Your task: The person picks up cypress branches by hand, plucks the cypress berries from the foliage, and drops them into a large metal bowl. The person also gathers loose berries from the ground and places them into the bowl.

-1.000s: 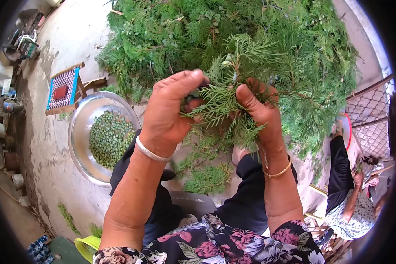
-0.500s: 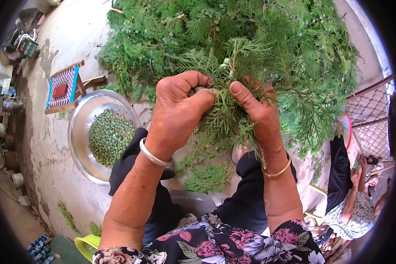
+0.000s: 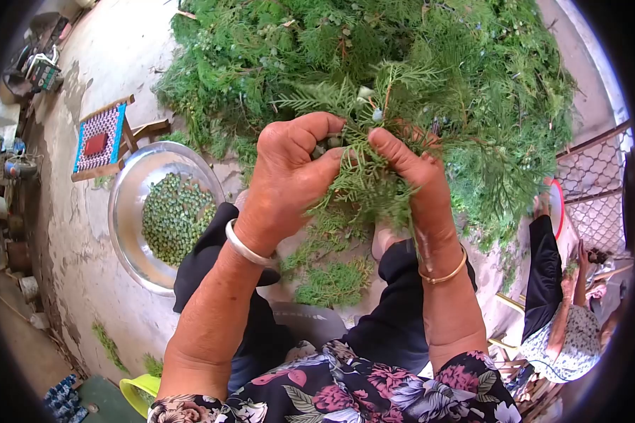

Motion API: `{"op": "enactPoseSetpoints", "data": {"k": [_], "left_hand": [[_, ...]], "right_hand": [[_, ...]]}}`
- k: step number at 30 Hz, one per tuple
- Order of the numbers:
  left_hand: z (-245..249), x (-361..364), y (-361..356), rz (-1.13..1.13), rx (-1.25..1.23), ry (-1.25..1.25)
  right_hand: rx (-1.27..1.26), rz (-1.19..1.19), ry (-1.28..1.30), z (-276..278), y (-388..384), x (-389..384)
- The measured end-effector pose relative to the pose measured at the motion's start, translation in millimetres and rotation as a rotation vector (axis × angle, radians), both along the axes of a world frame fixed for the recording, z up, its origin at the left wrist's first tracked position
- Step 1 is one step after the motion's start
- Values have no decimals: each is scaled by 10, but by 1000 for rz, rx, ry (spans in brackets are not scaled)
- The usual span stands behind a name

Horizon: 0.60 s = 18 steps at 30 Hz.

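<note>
My right hand (image 3: 422, 173) grips a leafy evergreen sprig (image 3: 363, 180), thumb across its stems. Flat, feathery green fronds spread from it over and below the fingers. A pale bluish cone (image 3: 377, 114) shows near the sprig's top. My left hand (image 3: 286, 176) is closed just left of the sprig, thumb and index finger pinching at its edge. Several small green cones (image 3: 326, 146) are tucked inside its curled fingers. A metal bowl (image 3: 128, 243) holding a heap of similar green cones stands on the floor by my left knee.
A big pile of evergreen branches (image 3: 261, 63) covers the floor ahead. Loose trimmings (image 3: 335, 283) lie between my feet. A woven-seat stool (image 3: 106, 158) stands beyond the bowl. At right, another person (image 3: 568, 338) sits near a wire-mesh panel (image 3: 593, 187).
My left hand has shifted slightly right and turned a little at the sprig. The sprig has tilted slightly in my right hand, its fronds blurred by motion.
</note>
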<state>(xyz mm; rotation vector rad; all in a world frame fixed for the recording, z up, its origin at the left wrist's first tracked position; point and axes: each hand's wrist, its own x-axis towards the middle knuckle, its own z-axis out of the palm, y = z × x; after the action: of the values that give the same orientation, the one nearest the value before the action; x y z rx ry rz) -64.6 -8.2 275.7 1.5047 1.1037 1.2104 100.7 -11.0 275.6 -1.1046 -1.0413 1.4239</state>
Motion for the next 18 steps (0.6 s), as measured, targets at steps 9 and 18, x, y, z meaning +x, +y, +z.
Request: {"op": "enactPoseSetpoints", "data": {"k": [9,18], "left_hand": [[45,-8,-13,-256,-570,-957],[136,-232,113,-31,-243,-844]], "right_hand": [[-387,127,709,51,7,169],[-124,-19,-72,44,-75,46]]}}
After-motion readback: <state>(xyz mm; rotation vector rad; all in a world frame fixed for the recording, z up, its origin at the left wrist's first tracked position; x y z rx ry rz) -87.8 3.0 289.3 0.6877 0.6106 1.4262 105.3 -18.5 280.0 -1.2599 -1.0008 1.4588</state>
